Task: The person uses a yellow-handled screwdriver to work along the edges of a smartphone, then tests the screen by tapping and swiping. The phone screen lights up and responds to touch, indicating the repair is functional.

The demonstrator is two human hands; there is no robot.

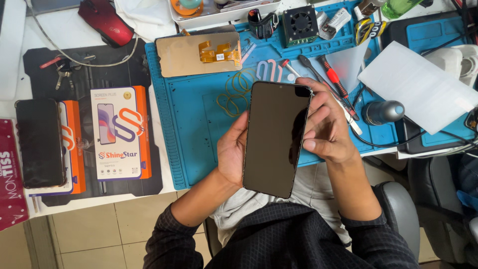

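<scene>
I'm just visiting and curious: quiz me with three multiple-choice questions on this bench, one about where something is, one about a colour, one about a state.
1. Where is the red mouse?
A. On the blue mat
B. At the top left of the desk
C. On the person's lap

2. What colour is the work mat?
A. Blue
B. Green
C. Yellow

3. What state is the screen of the held phone in?
A. Lit with a picture
B. Covered by a cloth
C. Dark

Answers:
1. B: the mouse lies near the top left corner, off the mat.
2. A: the mat under the tools is plainly blue.
3. C: the glass is black; the left hand cups the phone's left edge and the right hand grips its right edge and top corner.
</scene>
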